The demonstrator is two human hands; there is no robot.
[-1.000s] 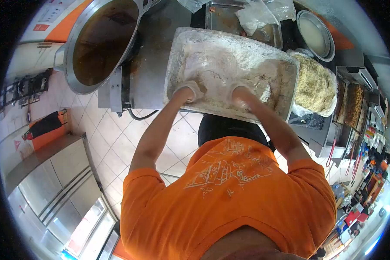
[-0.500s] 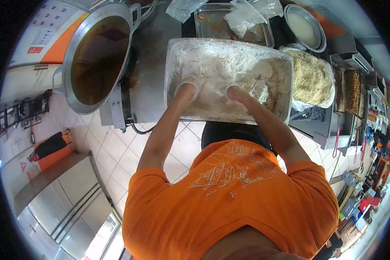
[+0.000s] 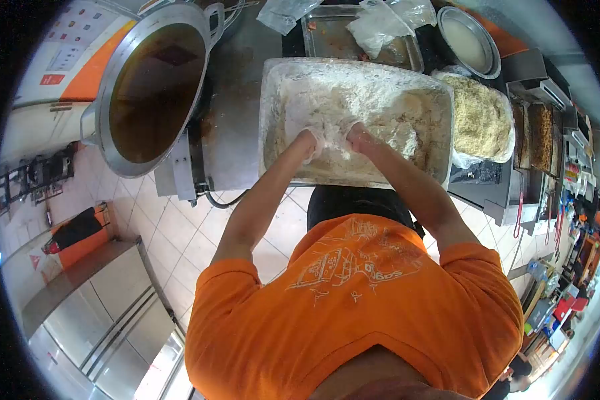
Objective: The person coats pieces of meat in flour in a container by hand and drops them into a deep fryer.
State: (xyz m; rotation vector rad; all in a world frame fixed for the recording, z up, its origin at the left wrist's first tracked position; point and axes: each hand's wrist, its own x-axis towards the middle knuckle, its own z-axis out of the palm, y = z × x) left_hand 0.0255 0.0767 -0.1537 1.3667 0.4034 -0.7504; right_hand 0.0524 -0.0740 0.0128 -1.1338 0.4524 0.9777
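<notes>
A large metal tub [image 3: 440, 167] holds a layer of white and brownish flour [image 3: 367, 93]. Both of my hands are down in it, close together near the middle. Flour coats my left hand [image 3: 315, 143], and its fingers blend into the powder. My right hand [image 3: 355, 135] lies a short way to the right, also dusted white, with its fingers hidden in the flour. Whether either hand has hold of a piece within the flour cannot be made out. Lumpy, darker patches show to the right of my right hand.
A big pan of dark oil [image 3: 157, 100] stands at the left. Behind the tub are a metal tray [image 3: 327, 40] and clear plastic bags [image 3: 380, 30]. To the right sit a heap of yellowish crumbs [image 3: 477, 120] on plastic and a round bowl of pale liquid [image 3: 463, 40].
My hands have drawn nearer each other, the left one moving right; more flour now covers them. The tub has shifted slightly to the right in view.
</notes>
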